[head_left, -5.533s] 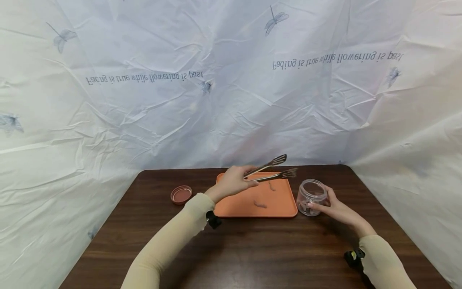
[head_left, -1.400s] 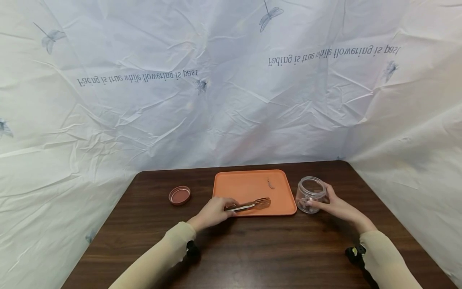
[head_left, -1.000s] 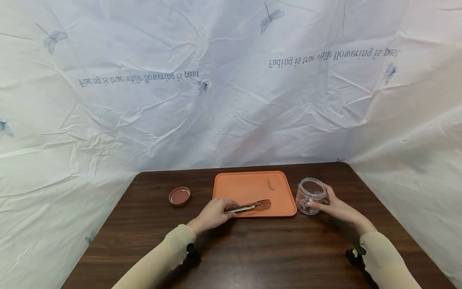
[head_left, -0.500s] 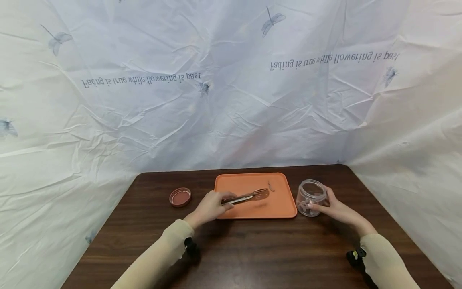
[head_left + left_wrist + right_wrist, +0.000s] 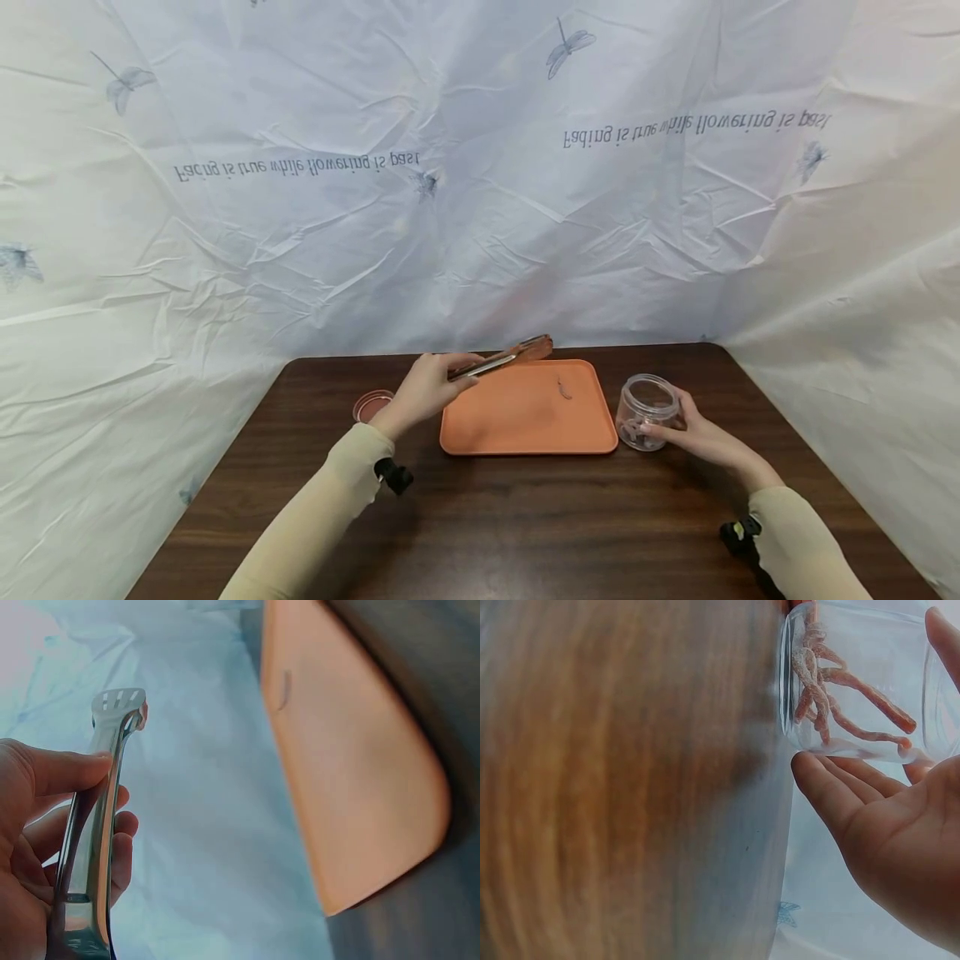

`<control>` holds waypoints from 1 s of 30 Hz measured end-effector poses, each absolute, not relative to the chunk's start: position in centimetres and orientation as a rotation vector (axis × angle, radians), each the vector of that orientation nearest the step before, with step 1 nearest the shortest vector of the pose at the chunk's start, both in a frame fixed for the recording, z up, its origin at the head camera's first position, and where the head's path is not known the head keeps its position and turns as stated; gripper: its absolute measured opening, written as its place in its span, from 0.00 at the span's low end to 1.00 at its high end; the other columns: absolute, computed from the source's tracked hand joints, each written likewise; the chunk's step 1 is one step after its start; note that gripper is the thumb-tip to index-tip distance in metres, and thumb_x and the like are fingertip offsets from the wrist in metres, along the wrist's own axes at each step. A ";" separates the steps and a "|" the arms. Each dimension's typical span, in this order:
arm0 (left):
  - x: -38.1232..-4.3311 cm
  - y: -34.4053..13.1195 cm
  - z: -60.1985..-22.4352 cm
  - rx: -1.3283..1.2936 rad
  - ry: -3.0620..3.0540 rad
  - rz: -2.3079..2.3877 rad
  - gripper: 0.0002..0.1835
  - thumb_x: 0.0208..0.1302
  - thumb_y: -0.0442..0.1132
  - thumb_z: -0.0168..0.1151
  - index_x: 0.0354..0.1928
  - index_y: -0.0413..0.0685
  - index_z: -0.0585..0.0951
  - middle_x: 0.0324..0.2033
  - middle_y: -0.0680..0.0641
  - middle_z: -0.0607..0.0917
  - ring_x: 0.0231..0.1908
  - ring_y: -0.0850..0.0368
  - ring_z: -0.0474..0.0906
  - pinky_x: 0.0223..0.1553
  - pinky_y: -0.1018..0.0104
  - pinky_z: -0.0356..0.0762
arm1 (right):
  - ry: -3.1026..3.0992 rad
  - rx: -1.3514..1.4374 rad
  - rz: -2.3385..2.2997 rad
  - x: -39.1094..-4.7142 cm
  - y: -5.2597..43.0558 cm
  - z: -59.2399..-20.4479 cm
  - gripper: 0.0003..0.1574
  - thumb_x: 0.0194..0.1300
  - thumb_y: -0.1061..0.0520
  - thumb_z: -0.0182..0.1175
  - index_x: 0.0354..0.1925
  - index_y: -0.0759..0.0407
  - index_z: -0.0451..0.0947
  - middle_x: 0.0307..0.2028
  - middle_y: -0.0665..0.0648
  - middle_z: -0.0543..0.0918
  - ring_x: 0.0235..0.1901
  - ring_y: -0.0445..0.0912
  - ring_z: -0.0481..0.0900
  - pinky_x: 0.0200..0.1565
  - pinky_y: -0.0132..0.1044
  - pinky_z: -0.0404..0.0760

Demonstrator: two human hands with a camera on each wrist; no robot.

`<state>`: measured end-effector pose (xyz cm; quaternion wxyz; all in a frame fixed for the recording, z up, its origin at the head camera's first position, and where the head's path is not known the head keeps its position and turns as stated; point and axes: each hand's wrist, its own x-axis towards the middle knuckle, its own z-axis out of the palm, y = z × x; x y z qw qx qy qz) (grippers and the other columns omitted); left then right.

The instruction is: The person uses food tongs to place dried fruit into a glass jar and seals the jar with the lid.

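Observation:
My left hand [image 5: 423, 387] grips metal tongs [image 5: 495, 362], squeezed together and raised over the back left of an orange tray [image 5: 480, 429]. In the left wrist view a small reddish bit [image 5: 144, 716] shows at the slotted tips of the tongs. One thin brownish strip [image 5: 564, 389] lies on the tray toward its back right. On the right, my right hand [image 5: 705, 437] holds a clear lidless jar [image 5: 636, 408] upright beside the tray, thumb in front and fingers round the side. Several reddish, powdery, stick-like strips [image 5: 870, 701] lie inside the jar.
A reddish round lid [image 5: 367, 404] lies left of the tray, partly hidden behind my left wrist. The dark wooden table [image 5: 510, 517] ends at a white printed sheet [image 5: 480, 250] hung behind it and along both sides.
The tongs came down over the front strip, closed, then rose up and back; that strip is gone from the tray. My right hand and the jar have stayed in place.

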<state>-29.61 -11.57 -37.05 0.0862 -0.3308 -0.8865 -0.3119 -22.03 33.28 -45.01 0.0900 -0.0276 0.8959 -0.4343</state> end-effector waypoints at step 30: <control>-30.1 -4.4 -32.5 -1.161 -2.489 -1.003 0.19 0.71 0.43 0.65 0.62 0.53 0.82 0.55 0.51 0.85 0.30 0.63 0.83 0.39 0.62 0.78 | 2.665 -0.087 -1.323 -22.1 33.2 -45.3 0.68 0.70 0.38 0.62 0.78 0.61 0.23 0.74 0.81 0.43 0.72 0.75 0.43 0.61 0.72 0.60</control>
